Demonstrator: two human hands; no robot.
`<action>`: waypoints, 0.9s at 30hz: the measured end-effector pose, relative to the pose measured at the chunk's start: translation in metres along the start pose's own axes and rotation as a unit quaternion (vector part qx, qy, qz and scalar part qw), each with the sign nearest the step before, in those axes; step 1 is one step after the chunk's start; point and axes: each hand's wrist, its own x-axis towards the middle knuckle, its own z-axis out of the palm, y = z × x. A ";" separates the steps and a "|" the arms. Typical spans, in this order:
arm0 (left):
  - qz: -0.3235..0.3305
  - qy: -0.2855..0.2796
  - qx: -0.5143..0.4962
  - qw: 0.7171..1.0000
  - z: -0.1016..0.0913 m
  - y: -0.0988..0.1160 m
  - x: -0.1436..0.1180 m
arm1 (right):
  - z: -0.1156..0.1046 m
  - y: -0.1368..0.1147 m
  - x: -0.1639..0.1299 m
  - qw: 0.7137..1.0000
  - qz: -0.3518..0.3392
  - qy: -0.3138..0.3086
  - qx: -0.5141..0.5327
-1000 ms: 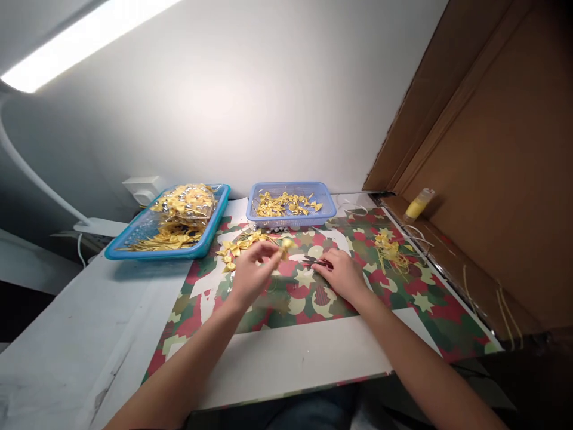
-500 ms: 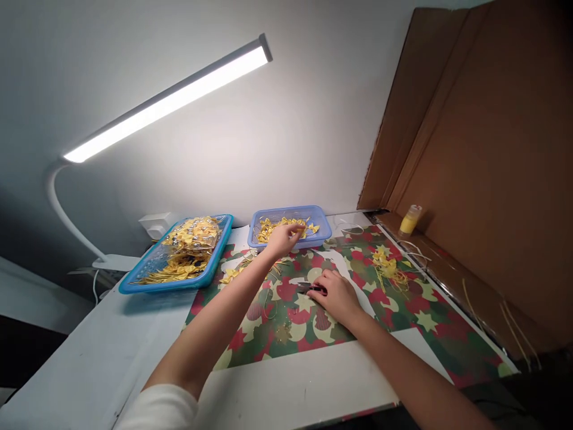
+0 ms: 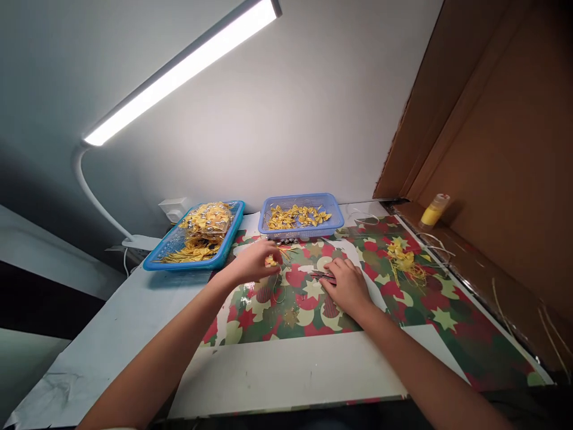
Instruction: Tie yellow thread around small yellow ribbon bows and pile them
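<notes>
My left hand (image 3: pixel 256 261) is over the patterned mat, thumb and fingers apart. Between them shows a yellow piece (image 3: pixel 271 261), which seems to lie on the mat behind. Thin stems (image 3: pixel 290 254) stick out just past the fingers. Lower down, a loose thin cord (image 3: pixel 280 291) curls on the mat. My right hand (image 3: pixel 349 285) rests on the mat, its fingers closed round small pliers (image 3: pixel 323 276) with a dark tip and reddish handles, pointing left. Beyond both hands stands a light-blue basket (image 3: pixel 338 224) holding several yellow ribbon bows (image 3: pixel 299 217).
At the left, a blue basket (image 3: pixel 154 254) holds a clear bag (image 3: pixel 210 218) and yellow bows with stems. More yellow bows (image 3: pixel 401 257) lie at the right. A bottle (image 3: pixel 432 212) stands by the cardboard wall (image 3: pixel 492 149). A lamp (image 3: pixel 188 65) hangs above.
My left hand has come back from above the light-blue basket to the mat, its fingers now apart. The right hand still holds the pliers. The camera view has shifted.
</notes>
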 end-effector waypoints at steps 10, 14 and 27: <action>-0.121 0.131 0.036 0.983 0.054 0.008 -0.053 | 0.018 -0.041 -0.005 0.981 -0.178 -0.071 0.026; -0.116 0.109 0.051 0.986 0.060 0.007 -0.054 | 0.022 -0.051 -0.002 0.970 -0.226 -0.087 0.021; -0.045 0.029 -0.013 0.998 0.046 0.005 -0.061 | 0.006 -0.029 -0.003 0.972 -0.217 -0.080 0.049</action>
